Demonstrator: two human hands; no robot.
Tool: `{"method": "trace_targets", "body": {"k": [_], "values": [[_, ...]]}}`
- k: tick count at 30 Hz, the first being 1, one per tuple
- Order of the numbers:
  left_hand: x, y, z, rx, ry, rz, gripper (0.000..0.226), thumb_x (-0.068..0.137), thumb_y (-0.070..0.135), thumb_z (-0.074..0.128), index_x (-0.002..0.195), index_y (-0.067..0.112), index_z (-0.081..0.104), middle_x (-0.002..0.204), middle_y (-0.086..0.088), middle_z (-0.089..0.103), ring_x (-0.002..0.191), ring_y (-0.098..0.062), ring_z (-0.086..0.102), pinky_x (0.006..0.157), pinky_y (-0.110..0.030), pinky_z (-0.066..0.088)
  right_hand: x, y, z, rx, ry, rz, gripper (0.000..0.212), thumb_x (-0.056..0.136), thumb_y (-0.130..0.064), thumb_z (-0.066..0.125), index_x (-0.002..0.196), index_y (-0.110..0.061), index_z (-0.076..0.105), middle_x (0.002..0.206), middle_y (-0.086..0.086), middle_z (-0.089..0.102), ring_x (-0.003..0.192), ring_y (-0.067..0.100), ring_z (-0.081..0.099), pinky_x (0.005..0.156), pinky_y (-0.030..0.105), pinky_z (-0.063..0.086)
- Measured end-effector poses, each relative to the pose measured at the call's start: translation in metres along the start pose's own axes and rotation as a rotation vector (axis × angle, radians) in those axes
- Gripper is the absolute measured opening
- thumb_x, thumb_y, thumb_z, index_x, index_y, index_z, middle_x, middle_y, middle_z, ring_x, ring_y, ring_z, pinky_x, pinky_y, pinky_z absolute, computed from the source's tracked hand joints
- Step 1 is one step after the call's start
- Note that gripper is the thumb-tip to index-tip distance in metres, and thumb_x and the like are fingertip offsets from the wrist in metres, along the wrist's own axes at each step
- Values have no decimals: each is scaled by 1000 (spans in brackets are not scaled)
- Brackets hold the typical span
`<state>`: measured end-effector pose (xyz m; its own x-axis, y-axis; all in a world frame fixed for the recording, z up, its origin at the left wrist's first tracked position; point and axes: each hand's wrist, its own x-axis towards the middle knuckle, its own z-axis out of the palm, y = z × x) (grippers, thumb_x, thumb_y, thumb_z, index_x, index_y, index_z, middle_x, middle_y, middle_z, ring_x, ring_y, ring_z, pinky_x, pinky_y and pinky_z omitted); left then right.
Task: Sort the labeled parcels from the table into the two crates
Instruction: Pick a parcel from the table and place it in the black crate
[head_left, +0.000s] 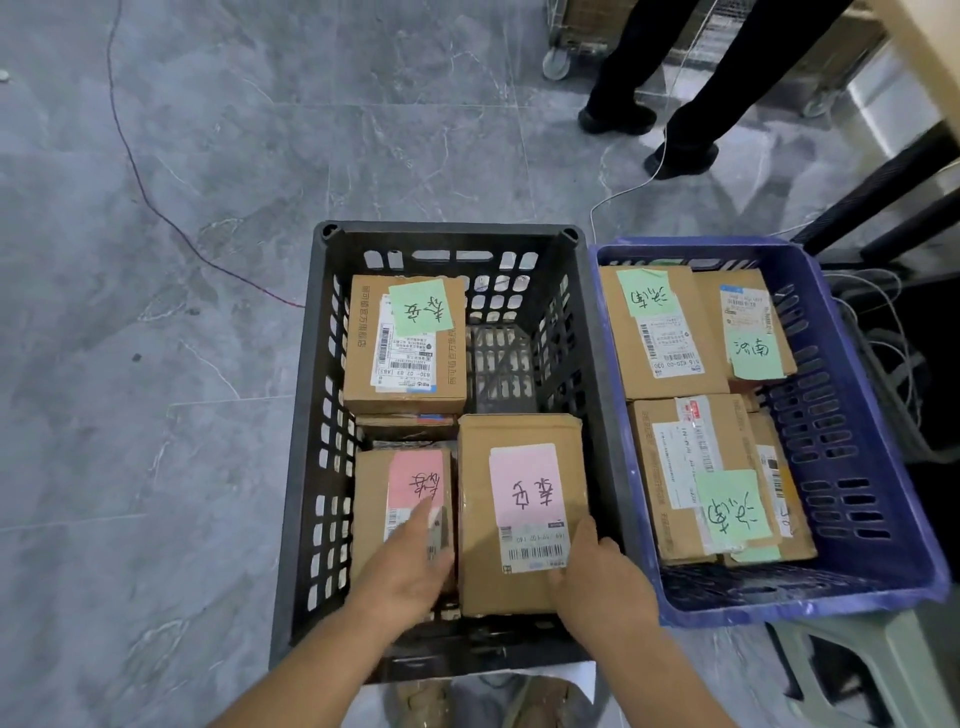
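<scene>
Both hands reached into the black crate (306, 415), which stood on the grey tiled floor (182, 364). The right hand (597, 577) grasped the large pink-note parcel (519, 431) at its near right corner, thumb on the top face and fingers curled at the near edge. That parcel lay flat in the near right part of the black crate, label up. The left hand (410, 566) was released, its fingers straight and resting on the small pink-note parcel (374, 493) in the near left part of the black crate, just beside the large one. In the far left corner of the black crate a green-note parcel (405, 374) sat on top of another box; the far right corner showed bare mesh bottom.

Touching the right wall of the black crate stood the blue crate (841, 431), holding several cardboard parcels; the near parcel (701, 415) among them carried a green note. A pale stool (857, 665) showed under the blue crate. Beyond the black crate, to its far right, a standing person's dark legs (691, 104) were visible, and a red cable (140, 176) trailed across the floor to its far left.
</scene>
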<state>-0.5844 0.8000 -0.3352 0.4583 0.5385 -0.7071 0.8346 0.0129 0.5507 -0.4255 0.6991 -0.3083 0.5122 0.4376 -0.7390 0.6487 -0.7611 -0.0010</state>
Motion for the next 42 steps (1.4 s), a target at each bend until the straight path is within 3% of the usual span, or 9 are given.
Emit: {"method": "trace_targets", "body": {"k": [7,10,14,18,22,28,34,38,42], "values": [[60,1,-74,79,475,107,53,94,25,53,143,19,34,144,-3,40,132,-20,36,108,-40,36,39,-53,-45,161,484,-345,54,95,-30,47,143,-6,39,132,13,47,120,27,47,92,34,49],[88,8,-95,26,522,81,48,91,26,52,138,19,40,131,-2,47,123,-22,42,101,-40,39,74,-82,-73,262,290,-363,50,99,-26,47,145,-11,33,140,7,40,130,24,39,101,35,38],[117,8,-98,-112,479,-25,46,88,23,52,133,15,42,125,-7,53,116,-26,51,98,-46,45,120,-115,-77,336,177,-337,23,96,-20,48,118,-13,49,121,7,56,109,28,56,90,39,49],[127,10,-92,-212,530,-124,39,90,15,55,127,11,42,123,-9,45,104,-24,50,92,-39,46,144,-124,-61,399,18,-321,30,94,-16,44,120,-17,57,120,4,65,101,26,61,90,41,53],[116,20,-87,-318,538,-115,44,92,15,53,134,17,41,130,-9,35,88,-14,45,94,-31,41,140,-120,-70,606,22,-318,25,95,-15,50,119,-15,58,116,3,65,101,23,62,86,37,53],[76,46,-88,-471,593,-58,41,90,19,59,129,20,48,129,-5,33,104,-17,50,100,-33,41,106,-99,-104,750,154,-384,14,98,-20,54,109,-22,47,116,-6,61,88,6,55,53,12,35],[15,54,-92,-396,651,-44,35,90,10,53,124,18,54,118,-4,34,97,-13,47,101,-30,41,38,-72,-104,766,162,-389,10,94,-31,56,96,-30,46,91,-15,60,89,11,60,77,30,49],[-34,45,-82,-363,661,-54,44,92,7,51,133,21,49,123,-3,33,86,-2,44,95,-25,38,-13,-60,-77,856,116,-400,7,99,-23,52,101,-21,46,97,-5,62,87,16,61,70,36,53],[-87,27,-67,-376,690,-89,51,91,4,52,137,23,43,116,1,30,99,-9,49,95,-28,38,-49,-57,-49,869,56,-428,10,100,-21,52,108,-23,46,103,-8,60,85,2,57,63,16,50]]}}
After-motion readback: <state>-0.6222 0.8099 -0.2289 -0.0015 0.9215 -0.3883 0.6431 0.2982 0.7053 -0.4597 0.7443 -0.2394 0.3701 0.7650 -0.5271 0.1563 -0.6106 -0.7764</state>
